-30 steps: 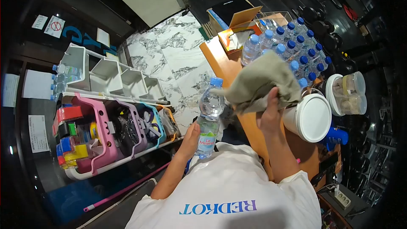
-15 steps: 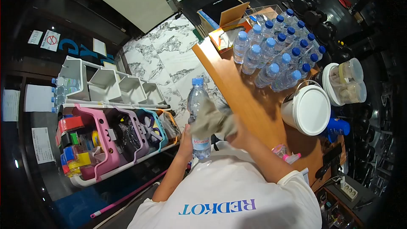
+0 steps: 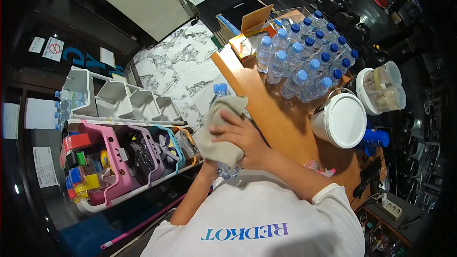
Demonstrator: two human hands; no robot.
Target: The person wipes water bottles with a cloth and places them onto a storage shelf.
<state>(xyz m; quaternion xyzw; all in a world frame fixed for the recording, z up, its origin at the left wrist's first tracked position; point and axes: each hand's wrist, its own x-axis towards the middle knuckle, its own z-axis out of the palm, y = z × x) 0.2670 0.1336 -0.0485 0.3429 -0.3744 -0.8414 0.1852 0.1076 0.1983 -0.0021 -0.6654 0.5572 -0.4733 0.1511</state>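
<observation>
Upright in front of my shirt is a clear plastic water bottle (image 3: 220,88) with a blue cap. My left hand (image 3: 207,169) grips it from the left side, low down; the cloth hides most of its fingers. A beige cloth (image 3: 208,135) covers the bottle's middle and its label. My right hand (image 3: 245,139) presses the cloth against the bottle, fingers curved over it. Only the cap, the neck and the bottom of the bottle show.
Several capped water bottles (image 3: 296,83) stand on the wooden table (image 3: 281,126) at right, beside a white lidded bucket (image 3: 346,121) and an open cardboard box (image 3: 254,19). At left is a rack with grey bins (image 3: 114,97) and a pink basket (image 3: 114,162) of supplies.
My right hand has brought the blurred, bunched cloth left onto the bottle, where it now lies spread over the label. The bottle stays in my left hand.
</observation>
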